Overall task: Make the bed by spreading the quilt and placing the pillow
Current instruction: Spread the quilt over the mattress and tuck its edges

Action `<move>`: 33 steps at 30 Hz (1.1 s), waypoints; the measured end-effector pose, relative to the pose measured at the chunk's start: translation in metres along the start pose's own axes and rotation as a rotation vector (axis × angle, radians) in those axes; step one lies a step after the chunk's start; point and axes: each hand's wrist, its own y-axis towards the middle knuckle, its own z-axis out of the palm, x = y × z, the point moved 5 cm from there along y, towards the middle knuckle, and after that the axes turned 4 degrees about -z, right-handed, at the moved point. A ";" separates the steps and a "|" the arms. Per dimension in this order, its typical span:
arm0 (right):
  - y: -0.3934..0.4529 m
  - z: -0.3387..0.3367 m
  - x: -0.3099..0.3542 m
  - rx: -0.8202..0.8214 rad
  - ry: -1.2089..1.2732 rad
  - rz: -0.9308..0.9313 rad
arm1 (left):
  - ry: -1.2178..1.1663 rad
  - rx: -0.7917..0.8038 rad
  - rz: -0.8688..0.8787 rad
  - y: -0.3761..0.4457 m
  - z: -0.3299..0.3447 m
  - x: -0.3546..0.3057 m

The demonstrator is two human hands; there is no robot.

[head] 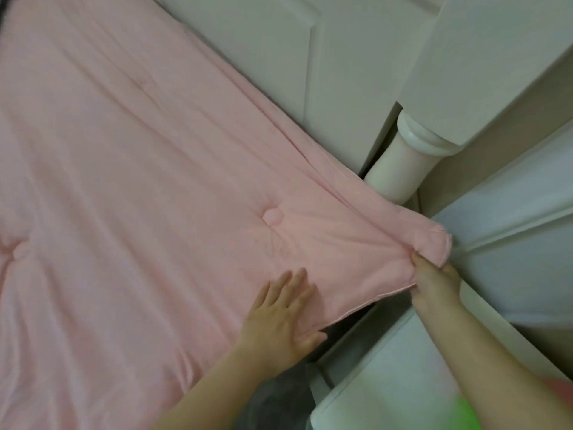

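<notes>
Near edge, bottom right: blurred green patch (465, 412) and a reddish blur at the frame border, can't tell what either is. Both forearms bare, coming in from the bottom.

Left hand (280, 318) lies flat on the pink quilt (139, 181), fingers straight and slightly spread, palm down, just inside the quilt's near edge. Nothing gripped, it only presses on the fabric.

Right hand (434, 271) grips the quilt's near-right corner; the fabric is bunched where the fingers curl into it, and the corner flap sticks out past the hand toward a white panel (511, 243). Creases radiate from that grip back into the quilt.

The quilt covers nearly the whole bed surface, running from the hands up to the top left of the frame. Mostly flat, with long shallow folds along its right edge. Two tufted buttons show: one (273, 217) just beyond the left hand, one (14, 249) at the left border.

White furniture (372, 383) sits below the right forearm, with a dark gap between it and the quilt edge.

Further out, a white turned post (403, 159) stands just beside the quilt's right edge. Beyond it, a white panelled surface (263, 41) runs along the quilt's far-right side.
</notes>
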 end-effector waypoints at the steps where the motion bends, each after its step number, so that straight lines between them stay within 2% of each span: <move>1: 0.006 0.004 -0.003 -0.023 -0.041 0.021 | 0.021 0.001 -0.004 0.000 0.005 0.004; 3: 0.016 0.010 -0.011 -0.087 -0.115 0.059 | 0.033 0.044 -0.010 -0.005 0.012 0.011; 6: 0.018 0.016 -0.026 -0.076 -0.160 0.136 | 0.059 0.045 -0.030 -0.018 0.020 0.023; 8: 0.014 0.014 -0.036 -0.088 -0.268 0.116 | 0.056 -0.008 -0.048 -0.024 0.023 0.030; 10: -0.004 0.014 -0.034 -0.136 -0.496 -0.003 | 0.073 -0.025 -0.083 -0.030 0.022 0.038; 12: -0.032 0.027 -0.029 -0.089 -0.783 -0.231 | 0.083 -0.060 -0.111 -0.036 0.020 0.048; 13: -0.047 0.039 -0.027 -0.017 -0.900 -0.393 | 0.078 -0.071 -0.128 -0.039 0.017 0.053; 15: -0.079 0.073 -0.028 0.229 -1.087 -0.726 | 0.074 -0.103 -0.182 -0.048 0.011 0.066; 20: -0.157 0.138 -0.087 1.122 -1.529 -1.426 | 0.016 -0.150 -0.271 -0.102 0.032 0.103; 22: -0.173 0.139 -0.122 1.399 -1.763 -1.548 | 0.047 -0.105 -0.272 -0.130 0.061 0.114; 23: -0.174 0.140 -0.139 1.470 -1.846 -1.505 | 0.070 -0.099 -0.290 -0.143 0.074 0.121; 25: -0.180 0.145 -0.156 1.430 -2.010 -1.406 | 0.137 -0.157 -0.316 -0.155 0.087 0.132; 28: -0.182 0.148 -0.162 1.362 -1.897 -1.520 | 0.100 -0.252 -0.284 -0.150 0.086 0.140; 31: -0.189 0.144 -0.148 1.392 -1.584 -1.646 | -0.130 -0.338 -0.360 -0.166 0.075 0.147; 33: -0.197 0.133 -0.142 1.398 -1.549 -1.646 | -0.280 -0.395 -0.407 -0.185 0.076 0.141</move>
